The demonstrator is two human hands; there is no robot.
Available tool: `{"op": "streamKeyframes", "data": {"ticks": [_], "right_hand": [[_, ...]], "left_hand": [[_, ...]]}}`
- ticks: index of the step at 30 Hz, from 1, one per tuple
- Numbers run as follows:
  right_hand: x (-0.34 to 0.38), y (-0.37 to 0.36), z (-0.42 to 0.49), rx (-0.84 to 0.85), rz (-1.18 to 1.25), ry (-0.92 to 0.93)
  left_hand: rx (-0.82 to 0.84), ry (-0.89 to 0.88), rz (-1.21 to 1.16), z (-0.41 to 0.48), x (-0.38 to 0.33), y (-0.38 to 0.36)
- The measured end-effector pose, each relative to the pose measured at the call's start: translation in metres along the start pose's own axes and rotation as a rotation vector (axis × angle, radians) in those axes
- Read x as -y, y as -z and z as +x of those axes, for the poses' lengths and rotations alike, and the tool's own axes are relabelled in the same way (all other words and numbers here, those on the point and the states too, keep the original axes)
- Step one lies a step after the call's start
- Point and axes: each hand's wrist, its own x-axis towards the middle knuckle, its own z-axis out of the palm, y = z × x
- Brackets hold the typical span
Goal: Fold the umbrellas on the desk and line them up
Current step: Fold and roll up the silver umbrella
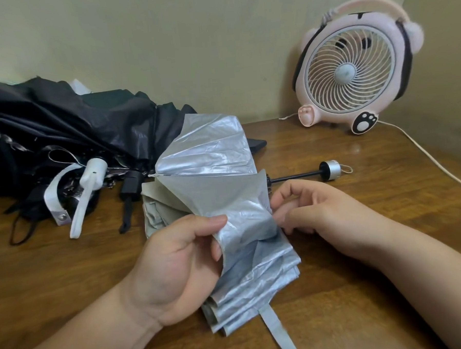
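Observation:
A silver umbrella [212, 159] lies across the middle of the wooden desk [68, 263], its canopy loose and half gathered. Its black shaft ends in a round silver handle [330, 170] to the right. My left hand [173, 270] grips the lower folds of the canopy, thumb on top. My right hand [314, 210] pinches the canopy's right edge near the shaft. A grey closing strap [279, 332] hangs from the bundle toward me. Crumpled black umbrellas [69, 129] are heaped at the left, one with a white handle [89, 181].
A pink animal-shaped desk fan [352, 69] stands in the back right corner, its white cable [426, 153] trailing along the desk's right side. A beige wall runs behind the desk and along its right side. Black straps [21, 230] lie in front of the black heap.

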Motion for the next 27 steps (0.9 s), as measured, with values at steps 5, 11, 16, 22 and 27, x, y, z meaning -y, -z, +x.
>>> {"op": "streamKeyframes", "data": {"ticks": [5, 11, 16, 22, 27], "right_hand": [[-0.001, 0.003, -0.002, 0.054, 0.027, 0.004], [-0.002, 0.005, 0.0, -0.012, 0.063, -0.014], [-0.001, 0.006, -0.001, -0.043, 0.003, -0.035], [0.001, 0.006, -0.005, 0.071, 0.026, -0.016], [0.0, 0.008, -0.007, 0.101, 0.0, -0.016]], "left_hand": [[-0.038, -0.04, -0.068, 0.001, 0.001, 0.001], [-0.124, -0.018, 0.025, 0.001, -0.001, 0.0], [-0.217, -0.035, 0.265, -0.004, -0.009, -0.003], [-0.055, 0.096, 0.555, -0.011, -0.015, -0.005], [-0.075, 0.093, 0.776, -0.014, -0.034, -0.003]]}}
